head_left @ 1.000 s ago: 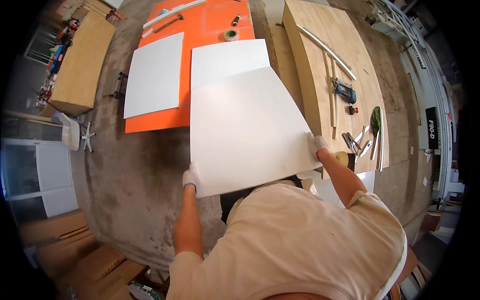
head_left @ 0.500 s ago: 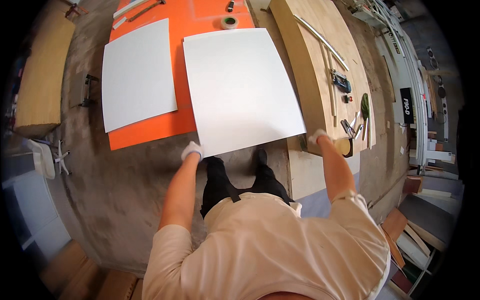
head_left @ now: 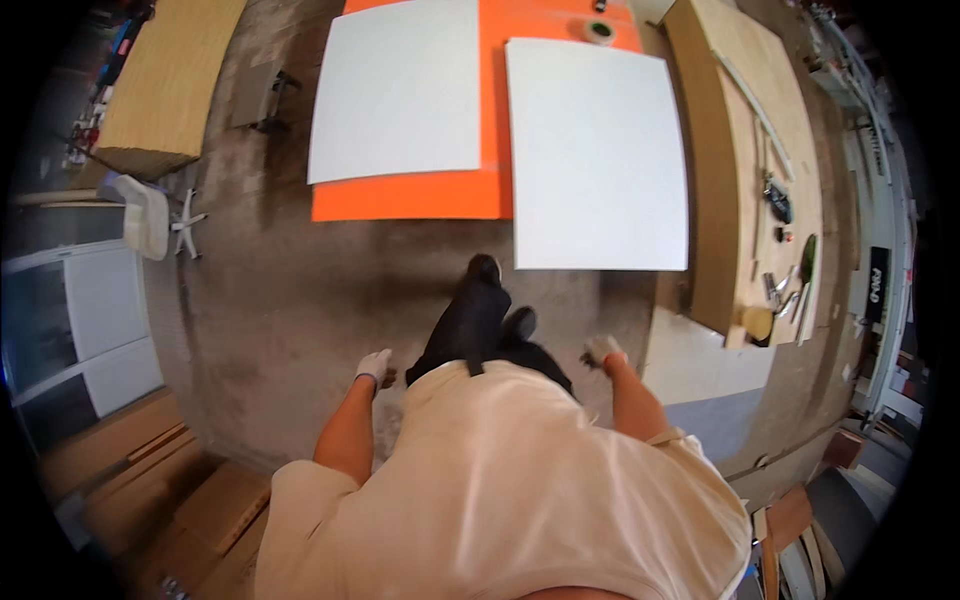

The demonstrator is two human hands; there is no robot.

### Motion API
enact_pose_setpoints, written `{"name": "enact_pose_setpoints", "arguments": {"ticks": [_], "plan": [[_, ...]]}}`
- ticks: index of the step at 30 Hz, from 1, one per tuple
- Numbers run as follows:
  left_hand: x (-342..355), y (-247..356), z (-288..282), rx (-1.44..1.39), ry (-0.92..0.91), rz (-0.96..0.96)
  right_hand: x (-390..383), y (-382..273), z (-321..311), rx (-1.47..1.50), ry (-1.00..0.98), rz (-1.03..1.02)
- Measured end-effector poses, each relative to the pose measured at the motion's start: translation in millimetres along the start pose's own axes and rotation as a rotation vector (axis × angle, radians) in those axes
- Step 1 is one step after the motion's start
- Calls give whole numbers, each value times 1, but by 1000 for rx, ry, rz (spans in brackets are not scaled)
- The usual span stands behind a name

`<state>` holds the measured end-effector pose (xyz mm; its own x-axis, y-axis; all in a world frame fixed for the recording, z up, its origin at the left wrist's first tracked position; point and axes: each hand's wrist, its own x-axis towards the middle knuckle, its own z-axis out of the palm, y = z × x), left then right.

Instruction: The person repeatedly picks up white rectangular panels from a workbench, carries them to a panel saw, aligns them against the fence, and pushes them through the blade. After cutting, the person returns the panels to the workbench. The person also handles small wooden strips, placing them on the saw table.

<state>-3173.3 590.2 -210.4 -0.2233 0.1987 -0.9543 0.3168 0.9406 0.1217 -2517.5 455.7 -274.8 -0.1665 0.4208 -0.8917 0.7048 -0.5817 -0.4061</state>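
Note:
My left hand (head_left: 375,366), in a pale glove, hangs low over the floor beside my leg, its fingers loosely apart and holding nothing. On the other side of my body, my right hand (head_left: 603,352) is also gloved and free of any object, its fingers loosely bent with a gap between them. Ahead of me a large white sheet (head_left: 600,160) rests on an orange-topped table (head_left: 410,200), its near end sticking out past the table's edge. A second white sheet (head_left: 400,95) lies flat to its left. Both hands are apart from the sheets.
A roll of tape (head_left: 599,32) sits behind the right sheet. To the right stands a wooden workbench (head_left: 712,180) with a blue-black power tool (head_left: 777,200) and several hand tools. A white chair (head_left: 148,217) and a wooden block-like stack (head_left: 165,85) are at left; cardboard (head_left: 222,507) lies lower left.
Both hands have let go of the right white sheet and dropped back toward my body. My view has turned left, so the tables appear farther right, and my legs have shifted.

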Motion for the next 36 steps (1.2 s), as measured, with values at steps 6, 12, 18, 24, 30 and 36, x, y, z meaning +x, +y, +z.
{"name": "enact_pose_setpoints", "arguments": {"ticks": [6, 12, 18, 24, 30, 36], "plan": [[76, 51, -101, 263, 168, 197, 37, -173, -47, 516, 184, -75], [187, 252, -189, 392, 235, 309, 148, -330, -118, 531, 320, 101], [274, 436, -259, 285, 584, 669, 308, -458, -182, 296, 765, 55], [348, 540, -259, 212, 365, 672, 383, -508, -212, 487, 932, 229], [345, 544, -257, 341, 424, 626, 386, -506, -204, 531, 952, 383], [262, 476, -338, 660, 371, 393, 271, -514, -159, 418, 535, 544]]}}
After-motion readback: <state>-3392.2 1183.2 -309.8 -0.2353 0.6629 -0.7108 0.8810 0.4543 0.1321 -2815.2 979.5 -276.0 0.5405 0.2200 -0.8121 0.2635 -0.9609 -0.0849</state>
